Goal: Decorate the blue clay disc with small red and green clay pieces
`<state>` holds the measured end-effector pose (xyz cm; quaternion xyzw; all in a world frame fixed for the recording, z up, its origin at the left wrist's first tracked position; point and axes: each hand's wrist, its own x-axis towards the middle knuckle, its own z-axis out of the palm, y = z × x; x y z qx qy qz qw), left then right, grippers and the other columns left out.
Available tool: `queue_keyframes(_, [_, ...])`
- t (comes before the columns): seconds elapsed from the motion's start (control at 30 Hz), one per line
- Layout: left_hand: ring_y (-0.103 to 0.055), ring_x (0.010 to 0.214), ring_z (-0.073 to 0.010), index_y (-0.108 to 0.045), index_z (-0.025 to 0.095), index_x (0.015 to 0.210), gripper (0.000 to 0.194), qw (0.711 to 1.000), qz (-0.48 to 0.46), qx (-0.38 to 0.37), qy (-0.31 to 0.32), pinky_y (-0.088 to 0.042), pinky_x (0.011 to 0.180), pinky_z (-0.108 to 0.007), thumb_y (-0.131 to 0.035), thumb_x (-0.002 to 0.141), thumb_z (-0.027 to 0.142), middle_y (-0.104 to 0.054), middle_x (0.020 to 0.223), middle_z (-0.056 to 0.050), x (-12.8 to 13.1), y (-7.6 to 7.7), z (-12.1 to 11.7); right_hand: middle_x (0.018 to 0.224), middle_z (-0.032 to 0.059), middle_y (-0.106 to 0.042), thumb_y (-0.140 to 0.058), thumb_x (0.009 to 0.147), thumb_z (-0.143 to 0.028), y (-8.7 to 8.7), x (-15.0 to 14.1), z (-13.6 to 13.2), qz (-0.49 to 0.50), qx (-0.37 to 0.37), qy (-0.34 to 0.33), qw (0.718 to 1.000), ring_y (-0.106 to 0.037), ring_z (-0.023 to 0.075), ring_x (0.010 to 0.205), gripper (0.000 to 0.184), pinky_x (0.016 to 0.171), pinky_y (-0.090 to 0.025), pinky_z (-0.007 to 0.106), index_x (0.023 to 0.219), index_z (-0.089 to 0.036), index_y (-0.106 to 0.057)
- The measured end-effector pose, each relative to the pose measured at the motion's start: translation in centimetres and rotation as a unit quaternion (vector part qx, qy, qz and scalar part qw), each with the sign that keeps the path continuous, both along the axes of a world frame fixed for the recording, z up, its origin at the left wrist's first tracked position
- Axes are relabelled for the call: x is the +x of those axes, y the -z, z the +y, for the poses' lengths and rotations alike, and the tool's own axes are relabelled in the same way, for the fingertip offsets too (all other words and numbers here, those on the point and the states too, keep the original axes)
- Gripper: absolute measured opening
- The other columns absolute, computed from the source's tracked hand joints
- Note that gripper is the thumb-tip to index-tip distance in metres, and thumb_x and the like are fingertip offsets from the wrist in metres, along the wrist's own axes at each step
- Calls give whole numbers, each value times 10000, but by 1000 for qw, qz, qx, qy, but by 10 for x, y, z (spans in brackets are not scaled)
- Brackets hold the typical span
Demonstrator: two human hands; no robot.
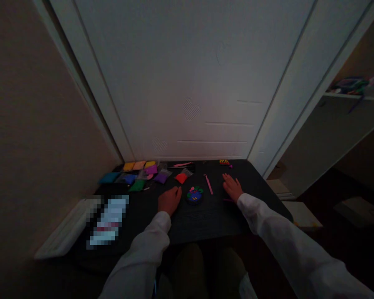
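My left hand (170,200) rests closed on the dark table, left of a small round clay piece. Its curled fingers hide whatever may be inside. The clay piece (194,195) has a blue top with green bits around it, a pink shape and small yellow marks. My right hand (232,187) lies flat with its fingers apart and appears to hold nothing. Between the clay piece and that hand lie pink tweezers (209,185) with a bent tip. A thin purple stick (228,200) shows partly beside my right wrist.
Bags of coloured clay, such as a red one (181,178), a purple one (161,177) and a green one (137,185), lie at the back left. A yellow and red beaded-looking piece (224,162) sits by the white door (190,83). A blurred-out sheet (110,220) lies left.
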<state>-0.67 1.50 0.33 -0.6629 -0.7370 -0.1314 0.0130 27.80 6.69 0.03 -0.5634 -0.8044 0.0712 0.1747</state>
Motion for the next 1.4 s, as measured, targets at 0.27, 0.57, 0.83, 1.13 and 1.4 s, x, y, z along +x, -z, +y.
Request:
queue_keyframes(0.27, [-579, 691, -177, -575, 215, 770, 462, 999, -35, -6, -5, -291, 505, -243, -195, 825, 471, -642, 766, -52, 0, 2, 3, 1168, 91, -520, -545, 674, -458, 1, 58, -34, 32, -14, -40, 999, -461, 216, 1098, 500, 934, -359, 366, 1095, -189, -530])
queue_keyframes(0.57, [-559, 676, -155, -576, 222, 751, 456, 998, -51, -15, -16, -272, 498, -236, -201, 821, 472, -636, 757, -35, -2, 2, 3, 1009, 72, -591, -446, 756, -419, 27, 28, -40, 49, 23, 16, 998, -515, 202, 995, 279, 889, -368, 376, 810, -197, -604])
queue_keyframes(0.83, [-536, 642, -145, -577, 216, 741, 457, 997, -76, -17, -30, -259, 491, -235, -209, 818, 476, -621, 728, -30, -5, 5, 7, 1204, 131, -471, -278, 806, -489, 19, 19, -44, -21, 25, 33, 999, -409, 242, 1125, 552, 935, -303, 399, 1197, -117, -399])
queue_keyframes(1.13, [-531, 638, -147, -557, 221, 724, 463, 997, -75, -15, -15, -251, 484, -236, -192, 814, 491, -607, 709, -23, -6, 8, 6, 1362, 52, -279, -230, 792, -553, 20, 4, -27, -106, -20, -45, 993, -210, 175, 1259, 643, 1029, -136, 357, 1298, -159, -256])
queue_keyframes(1.4, [-548, 643, -153, -562, 223, 708, 439, 996, -81, -21, -19, -260, 481, -233, -222, 815, 478, -615, 699, -24, -4, 3, 5, 1375, 25, -248, -198, 792, -568, 17, -11, -45, -125, -20, -63, 990, -191, 159, 1266, 649, 1033, -144, 337, 1314, -182, -213])
